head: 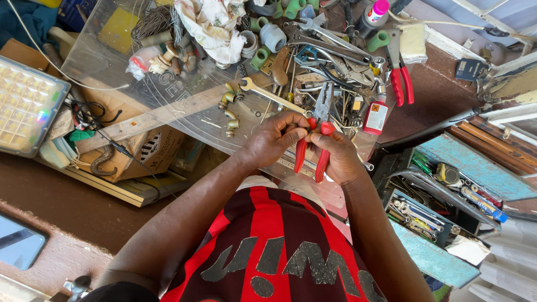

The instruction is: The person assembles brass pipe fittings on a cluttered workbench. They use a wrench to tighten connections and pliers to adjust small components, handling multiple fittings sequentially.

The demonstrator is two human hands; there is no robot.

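Red-and-black shirt [268, 246] nearest; beyond it both hands meet over the cluttered counter [112, 67]. Right hand [338, 159] fingers wrap the red-handled pliers [313, 142]; left hand [274, 138] pinches near their jaws. Stiff, weighty steel, best gripped by the handles

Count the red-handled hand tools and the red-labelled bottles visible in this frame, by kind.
Red-handled pliers held in both hands: 1
Red-handled cutters lying on the bench: 1
Red-labelled bottle: 1
Total: 3
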